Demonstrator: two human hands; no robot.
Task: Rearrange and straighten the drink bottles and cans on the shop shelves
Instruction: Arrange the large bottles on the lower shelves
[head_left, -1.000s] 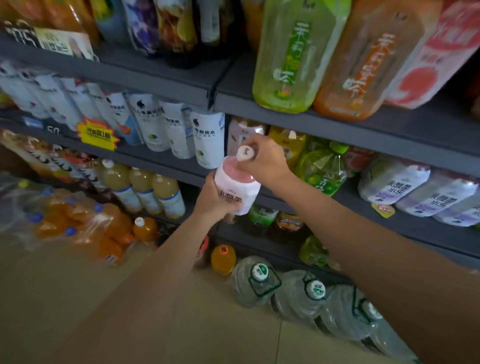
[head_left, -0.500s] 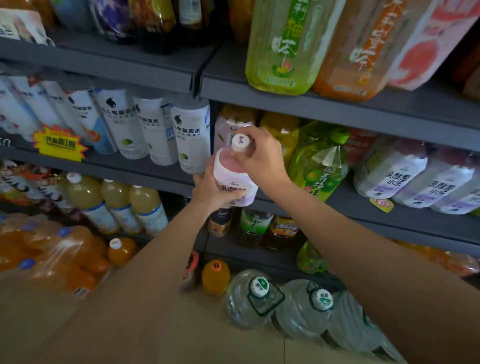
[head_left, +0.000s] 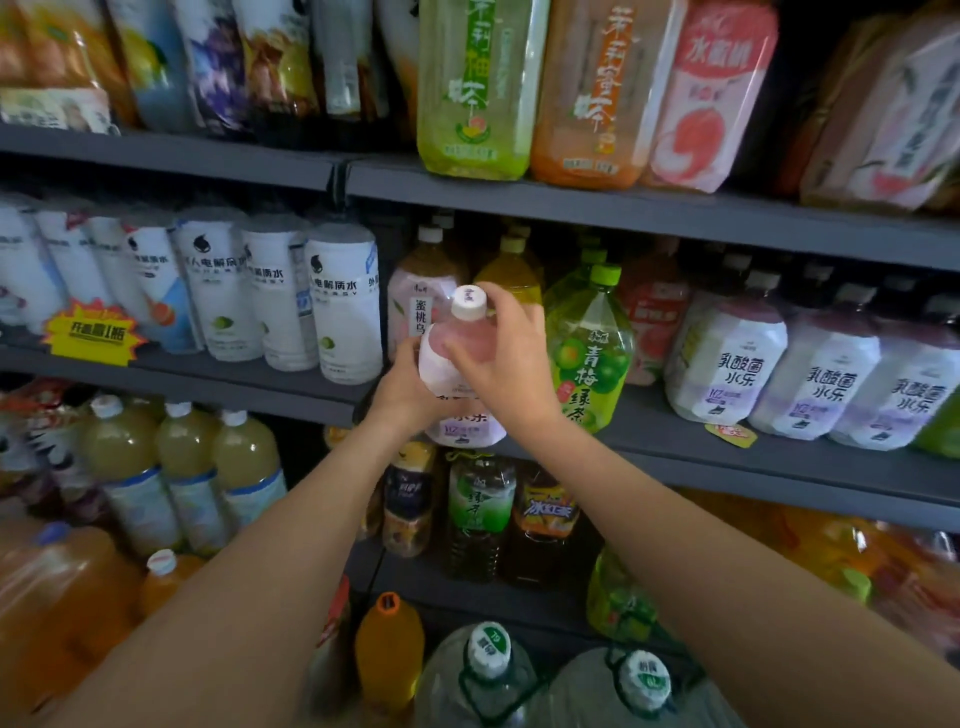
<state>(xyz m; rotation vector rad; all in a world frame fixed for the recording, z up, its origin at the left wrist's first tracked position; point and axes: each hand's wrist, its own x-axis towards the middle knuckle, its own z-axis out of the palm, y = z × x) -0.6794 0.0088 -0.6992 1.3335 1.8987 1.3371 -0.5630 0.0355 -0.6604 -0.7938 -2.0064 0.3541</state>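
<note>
Head view: Both hands hold one pink bottle (head_left: 453, 364) with a white cap (head_left: 469, 302), upright, in front of the middle shelf (head_left: 727, 441). The left hand (head_left: 402, 387) wraps around the bottle's lower left side, fingers curled on the label. The right hand (head_left: 506, 358) grips the upper body and shoulder, fingers curled near the cap. The bottle sits between a peach tea bottle (head_left: 415, 306) behind left and a green plum tea bottle (head_left: 589, 358) just beside on the right. Whether its base touches the shelf cannot be told. Matching white-and-purple bottles (head_left: 727, 364) stand in a row further right on the same shelf.
</note>
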